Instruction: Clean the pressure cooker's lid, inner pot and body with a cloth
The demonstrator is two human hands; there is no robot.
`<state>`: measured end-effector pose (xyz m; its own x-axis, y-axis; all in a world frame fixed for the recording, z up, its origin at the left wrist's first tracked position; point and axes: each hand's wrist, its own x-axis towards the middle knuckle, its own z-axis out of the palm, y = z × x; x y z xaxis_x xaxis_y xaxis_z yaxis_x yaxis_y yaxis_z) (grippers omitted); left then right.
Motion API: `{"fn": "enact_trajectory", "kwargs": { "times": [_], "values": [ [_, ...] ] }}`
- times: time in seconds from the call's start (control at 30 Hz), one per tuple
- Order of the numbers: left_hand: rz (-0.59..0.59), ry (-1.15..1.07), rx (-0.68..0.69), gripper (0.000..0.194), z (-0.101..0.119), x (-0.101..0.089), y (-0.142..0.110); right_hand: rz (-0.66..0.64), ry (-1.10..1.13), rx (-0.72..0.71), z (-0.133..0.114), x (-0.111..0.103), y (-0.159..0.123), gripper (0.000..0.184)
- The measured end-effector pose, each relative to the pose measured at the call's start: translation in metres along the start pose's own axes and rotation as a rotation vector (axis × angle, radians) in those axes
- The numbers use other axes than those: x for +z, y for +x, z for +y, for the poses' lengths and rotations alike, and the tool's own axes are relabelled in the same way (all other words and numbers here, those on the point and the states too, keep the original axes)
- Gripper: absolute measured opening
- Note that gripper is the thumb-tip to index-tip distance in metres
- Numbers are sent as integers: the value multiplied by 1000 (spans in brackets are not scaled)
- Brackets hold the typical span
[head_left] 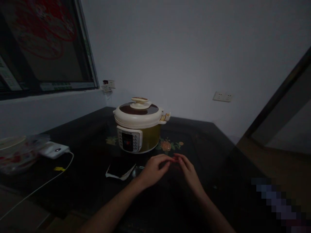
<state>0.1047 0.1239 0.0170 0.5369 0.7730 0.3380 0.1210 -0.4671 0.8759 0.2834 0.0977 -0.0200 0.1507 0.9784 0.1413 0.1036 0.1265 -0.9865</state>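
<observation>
My left hand [156, 170] and my right hand [189, 170] meet over the dark table [184, 204], fingertips together. The fingers of both are bent into a pinch; anything small between them is too dim to make out. Just behind them stands an electric pressure cooker [152, 137] with a white lid, a brown lid top and a lit front panel. A flat black item with a pale edge [120, 168] lies to the left of my left hand. Beside it is a small glassy object [138, 171], partly hidden by my left wrist.
At the left, a bowl [14, 155] in clear plastic sits by a white box-shaped device [55, 150] with a white cable [55, 178]. A yellow scrap [59, 169] lies near the cable. Wall sockets [222, 96] and a window [48, 48] are behind.
</observation>
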Motion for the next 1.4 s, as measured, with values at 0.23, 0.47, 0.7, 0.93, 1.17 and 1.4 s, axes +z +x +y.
{"fn": "enact_trajectory", "kwargs": {
  "times": [0.23, 0.47, 0.7, 0.93, 1.17, 1.4],
  "values": [
    [50, -169, -154, 27, -70, 65, 37, 94, 87, 11, 25, 16, 22, 63],
    [-64, -260, -134, 29, -89, 70, 25, -7, 73, -24, 35, 18, 7, 54],
    [-101, -250, -146, 32, -90, 68, 26, -32, 57, -8, 40, 18, 8, 51],
    [-121, -256, -151, 35, -88, 69, 26, -21, 31, 1, 44, 17, 8, 53],
    [-110, -251, -143, 40, -84, 68, 25, -41, 16, 13, 44, 17, 8, 54],
    [-96, -220, -139, 36, -84, 68, 24, -53, 9, 10, 45, 17, 9, 50]
  ]
}}
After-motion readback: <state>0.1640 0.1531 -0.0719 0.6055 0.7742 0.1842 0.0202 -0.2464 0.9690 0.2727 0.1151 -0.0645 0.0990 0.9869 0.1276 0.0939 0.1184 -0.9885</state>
